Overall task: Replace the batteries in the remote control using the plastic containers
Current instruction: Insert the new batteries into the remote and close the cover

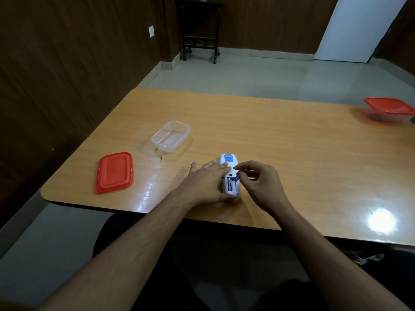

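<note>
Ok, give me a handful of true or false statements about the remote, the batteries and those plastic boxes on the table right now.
1. The remote lies back up with its battery bay uncovered. True.
2. The right hand pinches a battery over the bay. True.
3. The bay is empty. False: one battery already sits in it.
4. The near clear container has its lid on. False: it is open, and its red lid lies on the table beside it.
5. The far container at the table's right is lidded. True.
6. The left hand is off the remote. False: it steadies it.
</note>
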